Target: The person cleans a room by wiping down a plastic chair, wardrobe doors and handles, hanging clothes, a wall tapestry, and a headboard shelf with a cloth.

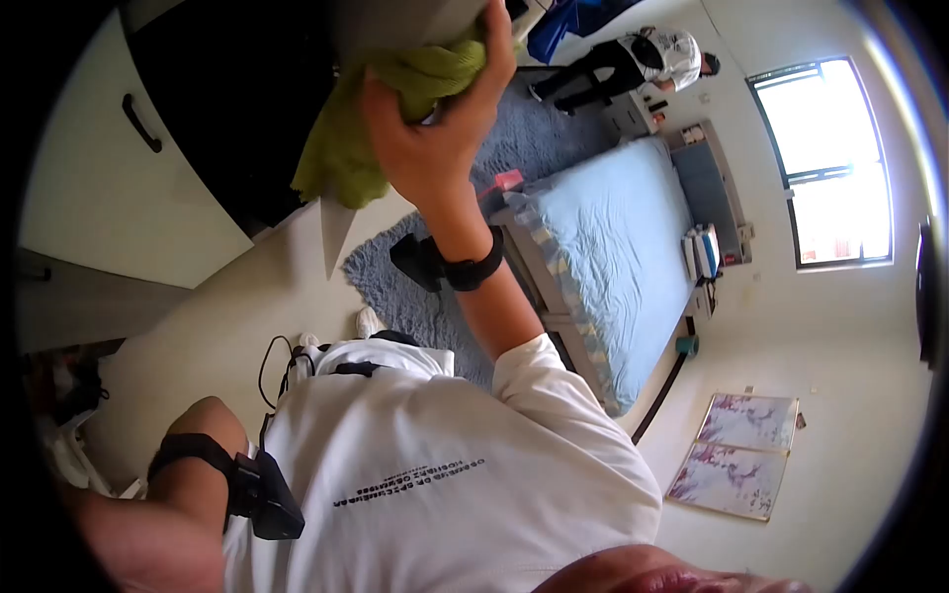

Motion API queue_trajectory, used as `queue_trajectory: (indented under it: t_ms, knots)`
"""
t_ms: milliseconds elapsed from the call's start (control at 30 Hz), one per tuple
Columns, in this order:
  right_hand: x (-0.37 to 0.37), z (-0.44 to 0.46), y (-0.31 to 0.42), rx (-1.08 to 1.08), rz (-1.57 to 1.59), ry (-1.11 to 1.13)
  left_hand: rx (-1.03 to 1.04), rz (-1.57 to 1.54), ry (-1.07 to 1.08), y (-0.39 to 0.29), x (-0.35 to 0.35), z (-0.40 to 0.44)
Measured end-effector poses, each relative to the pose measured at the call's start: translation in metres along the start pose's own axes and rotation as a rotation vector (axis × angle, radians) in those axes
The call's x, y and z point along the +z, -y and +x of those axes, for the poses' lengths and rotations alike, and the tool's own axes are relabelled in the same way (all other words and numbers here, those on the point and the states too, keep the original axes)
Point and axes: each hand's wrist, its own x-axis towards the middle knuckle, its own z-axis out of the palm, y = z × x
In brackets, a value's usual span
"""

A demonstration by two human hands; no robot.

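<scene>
1. Wearing a white T-shirt (415, 553), below and left of the bed (623, 257) in view. Printed across the chest with dark lettering (410, 484) in several lines, upside down and too blurred to read with certainty.
2. Showing little of the left hand (210, 420), far left of the bed, just past a black strap (193, 453); cannot tell the state of its grip.
3. Reaching out with the right hand (435, 148), left of the bed's upper half, above a black wristband (474, 272). Gripping a green cloth (341, 148), with thumb and fingers spread around its bunched folds.
4. Trailing the cloth's long axis aslant, from the fingers nearer the bed down to a loose end farther left of it. Overlapping a thin pale panel (335, 237), also left of the bed, narrowing to a downward point.
5. Farther left of the bed, a pale cabinet door (99, 168) with a black handle (141, 124).
6. Beyond the hand, a shaggy grey rug (554, 128) along the bed's near side.
7. Past the bed's upper end in view, another person (643, 64), standing; to its right, a bright window (828, 163).
</scene>
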Motion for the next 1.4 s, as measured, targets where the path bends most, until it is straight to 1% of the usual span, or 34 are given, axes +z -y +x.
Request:
queue_trajectory:
  t_ms: [33,67,100,167,200,233,300,333,400,500,533,567,600,633,667,767,800,833,900,933,1000,1033,1100,1167,1200,1233,1267,1300,1333,1367,1400]
  knots:
    - [0.003,-0.003,-0.002,0.030,0.015,0.008,-0.001,0.011,-0.006,0.000,0.001,-0.001]
    - [0.007,-0.004,-0.004,-0.069,-0.103,-0.018,-0.002,0.011,-0.007,-0.002,0.001,-0.002]
    - [0.011,-0.012,-0.010,-0.074,-0.090,-0.008,-0.006,0.015,-0.007,-0.004,0.002,-0.003]
    - [0.022,-0.044,-0.024,0.042,-0.023,-0.043,-0.017,0.030,-0.011,-0.007,0.000,-0.006]
    - [0.023,-0.056,-0.022,0.057,0.000,0.000,-0.030,0.049,-0.026,-0.007,0.001,-0.007]
    - [0.025,-0.073,-0.027,0.069,0.003,-0.006,-0.047,0.077,-0.053,-0.004,0.001,-0.007]
    - [0.025,-0.117,-0.036,0.244,-0.046,0.149,-0.088,0.140,-0.134,0.003,0.007,-0.006]
    - [0.026,-0.135,-0.039,0.254,-0.054,0.138,-0.115,0.168,-0.174,0.004,0.009,-0.005]
    - [0.029,-0.148,-0.041,0.449,0.009,0.294,-0.171,0.228,-0.246,0.002,0.015,-0.002]
    - [0.029,-0.135,-0.030,0.407,0.001,0.253,-0.246,0.275,-0.341,-0.003,0.024,0.002]
    - [0.029,-0.124,-0.027,0.331,-0.022,0.237,-0.275,0.288,-0.372,-0.005,0.028,0.005]
    - [0.028,-0.112,-0.021,0.342,-0.032,0.228,-0.307,0.306,-0.399,-0.007,0.033,0.008]
    - [0.027,-0.097,-0.013,0.293,-0.044,0.175,-0.344,0.336,-0.441,-0.010,0.040,0.009]
    - [0.027,-0.086,-0.007,0.245,-0.053,0.124,-0.428,0.448,-0.456,-0.014,0.052,0.014]
    - [0.030,-0.079,-0.007,0.192,-0.091,0.089,-0.380,0.387,-0.410,-0.012,0.040,0.009]
    - [0.036,-0.091,-0.017,0.208,-0.066,0.076,-0.261,0.224,-0.246,-0.004,0.014,-0.007]
    - [0.039,-0.101,-0.020,0.292,-0.011,0.087,-0.223,0.164,-0.189,-0.003,0.007,-0.012]
    - [0.039,-0.113,-0.022,0.296,-0.015,0.080,-0.190,0.100,-0.127,-0.001,-0.002,-0.017]
    - [0.036,-0.132,-0.027,0.428,-0.082,0.217,-0.127,-0.048,0.011,0.002,-0.017,-0.027]
    - [0.034,-0.139,-0.028,0.430,-0.083,0.209,-0.106,-0.123,0.075,0.003,-0.023,-0.031]
    - [0.033,-0.150,-0.027,0.498,-0.115,0.260,-0.091,-0.278,0.196,0.006,-0.035,-0.036]
    - [0.031,-0.152,-0.027,0.502,-0.112,0.250,-0.088,-0.349,0.247,0.004,-0.039,-0.038]
    - [0.028,-0.155,-0.026,0.552,-0.065,0.262,-0.145,-0.514,0.272,-0.005,-0.055,-0.039]
    - [0.026,-0.149,-0.020,0.559,-0.070,0.265,0.006,-0.662,0.439,-0.002,-0.078,-0.031]
    - [0.020,-0.144,-0.019,0.570,-0.084,0.278,0.095,-0.521,0.154,0.002,-0.070,-0.034]
    - [0.014,-0.138,-0.016,0.578,-0.098,0.269,0.077,-0.225,-0.040,-0.004,-0.076,-0.059]
    - [0.011,-0.129,-0.011,0.570,-0.078,0.281,0.003,0.069,-0.218,-0.010,-0.081,-0.083]
    - [0.010,-0.118,-0.006,0.557,-0.047,0.297,-0.098,0.415,-0.333,0.008,-0.090,-0.083]
    - [0.009,-0.108,-0.004,0.488,-0.081,0.263,-0.256,0.812,-0.417,0.026,-0.098,-0.082]
    - [0.009,-0.099,-0.003,0.492,-0.068,0.257,-0.438,1.124,-0.467,0.043,-0.107,-0.080]
    - [0.010,-0.091,-0.002,0.455,-0.037,0.235,-0.552,1.125,-0.480,0.058,-0.130,-0.095]
